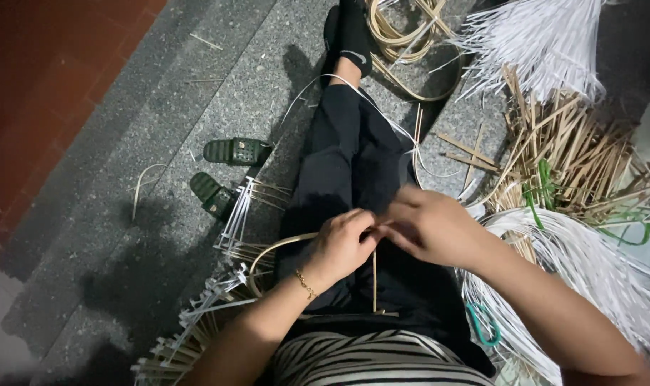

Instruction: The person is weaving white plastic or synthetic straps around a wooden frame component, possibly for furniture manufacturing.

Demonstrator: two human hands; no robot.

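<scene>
Both grips, left hand [341, 243] and right hand [428, 225], pinch a bamboo strip [374, 275] hanging below them over the lap.

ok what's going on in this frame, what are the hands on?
A person sits on a grey speckled stone floor, legs out. The left hand and right hand meet over the lap, pinching thin tan cane strips together, one curved strip looping left. Heaps of white flat strips and tan cut sticks lie on the right side. Two green slippers sit on the left side.
</scene>
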